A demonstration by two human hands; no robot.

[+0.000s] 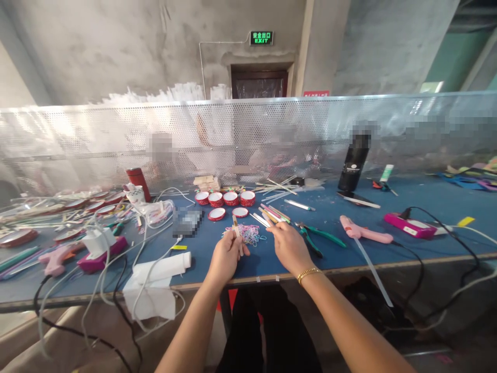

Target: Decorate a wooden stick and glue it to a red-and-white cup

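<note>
My left hand (230, 254) is closed round a flat, pale stick (235, 221) that points up and away, with a brownish patch near its upper part. To its right, my right hand (289, 243) reaches over several thin coloured sticks (275, 211), its fingers bent together at the near ends of some pale ones. Whether it has lifted any of them I cannot tell. Between the hands lies a loose heap of small pastel rubber bands (251, 234). Green-handled pliers (322, 235) rest just right of my right hand.
Red-rimmed round pieces (231, 198) stand stacked behind the hands. A pink glue gun (365, 230) lies at the right, another pink glue gun (54, 259) at the left among cables. A white roll (163, 265) sits near the front edge. A black bottle (353, 163) stands behind.
</note>
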